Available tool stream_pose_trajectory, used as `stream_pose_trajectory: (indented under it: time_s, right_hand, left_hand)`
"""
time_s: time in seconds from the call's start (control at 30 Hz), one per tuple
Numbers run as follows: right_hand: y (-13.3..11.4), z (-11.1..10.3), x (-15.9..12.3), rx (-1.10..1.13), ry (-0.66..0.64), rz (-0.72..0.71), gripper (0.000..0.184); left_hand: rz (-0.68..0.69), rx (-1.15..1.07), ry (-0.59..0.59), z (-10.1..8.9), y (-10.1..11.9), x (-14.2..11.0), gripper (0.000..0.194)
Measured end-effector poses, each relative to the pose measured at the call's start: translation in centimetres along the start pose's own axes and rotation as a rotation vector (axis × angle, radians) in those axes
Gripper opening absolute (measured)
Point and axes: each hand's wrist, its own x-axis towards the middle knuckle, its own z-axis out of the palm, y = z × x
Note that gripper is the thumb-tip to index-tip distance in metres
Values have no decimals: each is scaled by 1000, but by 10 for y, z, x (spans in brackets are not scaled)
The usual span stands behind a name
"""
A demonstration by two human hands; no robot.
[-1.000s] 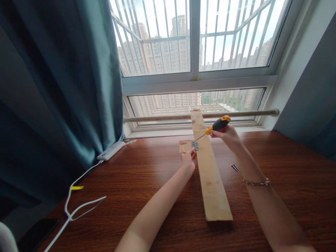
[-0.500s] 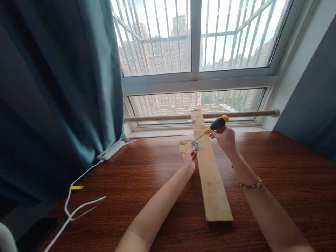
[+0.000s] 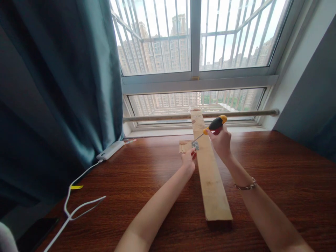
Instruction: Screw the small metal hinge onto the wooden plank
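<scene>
A long pale wooden plank [image 3: 211, 178] lies on the dark wooden table [image 3: 147, 175], its far end reaching the window rail. A small metal hinge [image 3: 195, 145] sits on the plank's left edge, joined to a small wood block [image 3: 184, 145]. My left hand [image 3: 188, 158] is closed, fingers pinched at the hinge and the block. My right hand [image 3: 221, 140] grips a screwdriver [image 3: 214, 125] with a black and yellow handle; its tip rests on the hinge.
A white power bank [image 3: 110, 150] with a white cable [image 3: 76, 204] lies at the table's left by the blue curtain [image 3: 57, 91]. A black phone [image 3: 36, 232] lies at the near left. The window rail [image 3: 236, 113] runs behind the plank.
My right hand and forearm have shifted left, closer over the plank, tilting the screwdriver handle left. The small screws on the table are now hidden behind my forearm. My left hand stayed put.
</scene>
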Motion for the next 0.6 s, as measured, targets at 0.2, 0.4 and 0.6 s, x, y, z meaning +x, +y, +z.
stream_pose_trajectory:
  time_s: [0.2, 0.4, 0.6]
  right_hand:
    - [1, 5, -3, 237, -137, 27, 37]
    - [-3, 1, 3, 626, -429, 92, 44]
    - [-3, -4, 5, 618, -491, 124, 42]
  left_hand:
    - [3, 13, 3, 1, 2, -1, 16]
    - [5, 24, -3, 0, 1, 0, 17]
    - [9, 17, -16, 1, 3, -3, 18]
